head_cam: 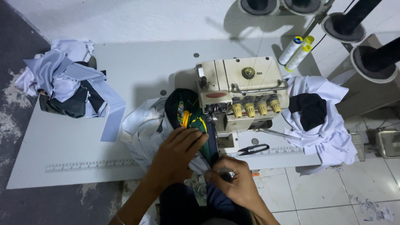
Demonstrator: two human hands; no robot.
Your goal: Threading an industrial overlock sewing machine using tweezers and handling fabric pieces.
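Seen from above, a pale grey sewing table (pixel 62 141) stands on a white tiled floor, with a printed ruler strip along its near edge. Nearest the viewer, the right hand (pixel 237 183) pinches the edge of a dark garment (pixel 196 121), thumb and fingertips pressed together on the cloth. Just left of those fingers, the left hand (pixel 177 154) lies flat on the same garment, fingers together and stretched forward, holding the cloth down. Beyond the fingertips the garment, dark with green and yellow trim, runs up to the needle area of a cream overlock sewing machine (pixel 241 91) with four yellow tension knobs. Pale grey fabric (pixel 139 125) bunches under the garment, left of the left hand. Right of the right hand's fingers, black thread snips (pixel 254 149) lie on the table. Farther right sits a heap of white and black cloth (pixel 316 121). Far left of the fingers, another pile of grey and dark pieces (pixel 68 81) rests on the table. Behind the machine stand thread cones (pixel 298 52).
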